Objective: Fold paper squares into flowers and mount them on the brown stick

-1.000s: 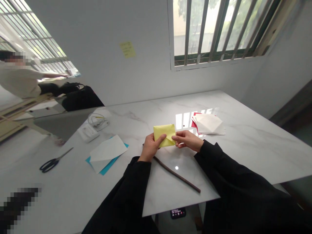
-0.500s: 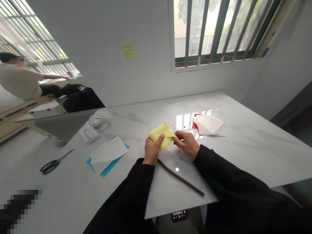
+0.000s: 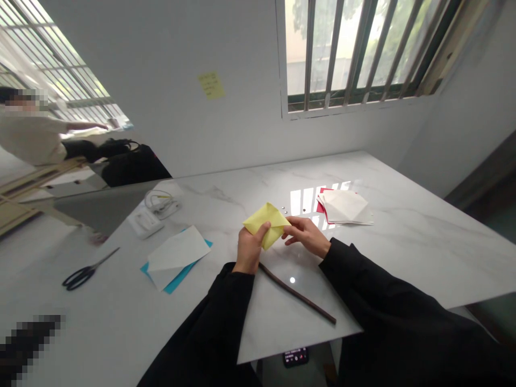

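A folded yellow paper (image 3: 264, 219) is held above the table in the middle of the view. My left hand (image 3: 249, 248) grips its lower left part, thumb on top and fingers beneath. At the paper's right corner is my right hand (image 3: 304, 235), its thumb and forefinger on the edge and the other fingers loosely bent. Below the hands a thin dark brown stick (image 3: 300, 296) lies slanting on the white marbled table (image 3: 403, 242).
White and blue papers (image 3: 177, 258), scissors (image 3: 86, 274) and a white box with a cable (image 3: 145, 221) lie left. White and red papers (image 3: 344, 207) lie right, near tiny bits (image 3: 304, 210). A person (image 3: 32, 131) sits far left. A phone (image 3: 295, 357) shows below the table edge.
The fingers of my right hand have shifted and spread slightly at the paper's right corner. The yellow paper has tilted a little, still in my left hand. The view has moved slightly.
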The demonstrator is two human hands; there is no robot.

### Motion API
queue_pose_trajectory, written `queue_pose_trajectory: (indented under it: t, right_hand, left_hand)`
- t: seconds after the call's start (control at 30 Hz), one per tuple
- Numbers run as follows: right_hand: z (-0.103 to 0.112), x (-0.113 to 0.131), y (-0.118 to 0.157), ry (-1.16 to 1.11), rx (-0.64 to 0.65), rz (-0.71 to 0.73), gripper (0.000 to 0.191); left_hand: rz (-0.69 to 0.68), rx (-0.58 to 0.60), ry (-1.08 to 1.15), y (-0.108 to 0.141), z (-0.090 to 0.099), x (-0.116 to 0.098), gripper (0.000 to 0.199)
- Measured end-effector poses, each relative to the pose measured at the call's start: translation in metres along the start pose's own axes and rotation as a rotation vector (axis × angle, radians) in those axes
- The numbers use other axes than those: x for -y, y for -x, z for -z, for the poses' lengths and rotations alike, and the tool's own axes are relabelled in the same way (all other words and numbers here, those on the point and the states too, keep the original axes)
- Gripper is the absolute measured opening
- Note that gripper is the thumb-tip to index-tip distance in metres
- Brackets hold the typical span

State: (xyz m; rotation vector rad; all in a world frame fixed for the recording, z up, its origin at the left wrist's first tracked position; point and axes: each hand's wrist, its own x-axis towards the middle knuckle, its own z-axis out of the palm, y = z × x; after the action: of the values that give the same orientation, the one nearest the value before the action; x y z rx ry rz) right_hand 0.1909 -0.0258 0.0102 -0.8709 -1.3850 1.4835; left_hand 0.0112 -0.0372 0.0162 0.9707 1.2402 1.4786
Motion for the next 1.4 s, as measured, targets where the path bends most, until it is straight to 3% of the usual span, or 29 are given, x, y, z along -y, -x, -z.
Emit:
queue_pose_trajectory:
  t: [0.2, 0.57, 0.7, 0.87, 1.03, 1.27, 1.4]
  right_hand:
    - [0.006, 0.0, -0.001, -0.039, -0.031, -0.102, 0.06]
    - [0.008, 0.004, 0.002, 0.038, -0.057, -0.154, 0.048]
    - [0.009, 0.004, 0.001, 0.044, -0.081, -0.171, 0.045]
    - [0.009, 0.004, 0.001, 0.013, -0.096, -0.17, 0.045]
    - [0.009, 0.003, -0.001, 0.018, -0.101, -0.157, 0.043]
    - [0.011, 0.001, -0.002, 0.061, -0.095, -0.129, 0.043]
    - [0.012, 0.001, -0.002, 0.092, -0.081, -0.123, 0.045]
  left_hand:
    - [0.033, 0.049, 0.034, -0.004, 0.003, 0.002, 0.059]
    - [-0.005, 0.04, -0.106, 0.001, 0.005, -0.005, 0.055]
    - [0.097, 0.11, 0.022, 0.002, 0.001, -0.011, 0.058]
    - [0.17, 0.096, 0.181, 0.0, 0.0, -0.012, 0.054]
    - [0.154, 0.095, 0.069, -0.004, 0.004, -0.006, 0.053]
    - [0.16, 0.231, 0.03, -0.001, 0.004, -0.006, 0.056]
    - [0.11, 0.241, -0.036, -0.002, 0.007, -0.007, 0.057]
